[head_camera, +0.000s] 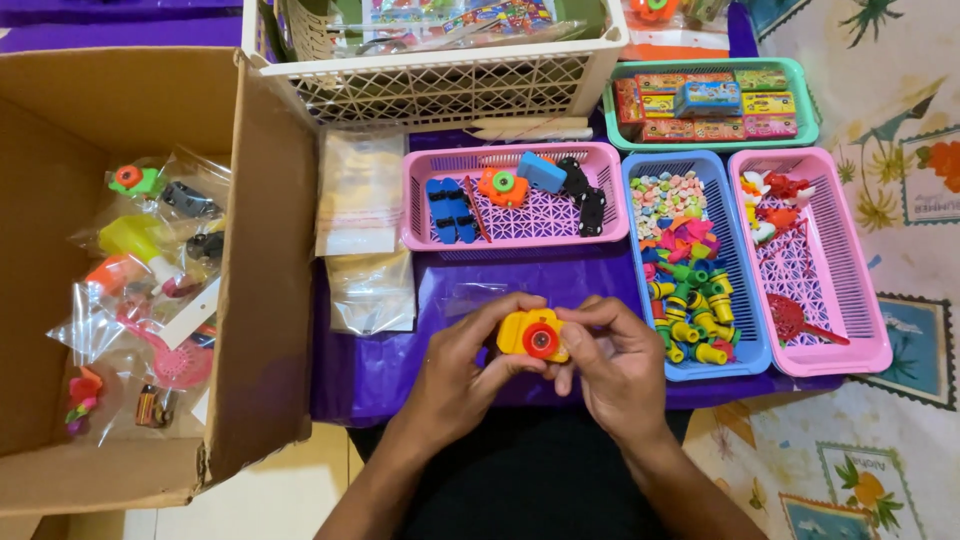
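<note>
Currently both hands up over purple cloth, approx centre of view. Left hand closed round a small yellow toy camera w/ red lens; thumb on top, fingers under. Right hand pinches same toy from its 3 o'clock side, fingertips touching body. Toy held between both hands, off the cloth.

Surroundings, clock from toy:
- 12: pink basket w/ blue, black, orange plastic parts.
- 2: blue basket, beads + coloured tube pieces.
- 3: second pink basket, red/white bits, red scoop-like piece.
- 1, far: green tray w/ small boxes.
- 12, far: white lattice crate.
- 10: clear zip bags, stacked flat.
- 9: open cardboard box, bagged toys inside.
</note>
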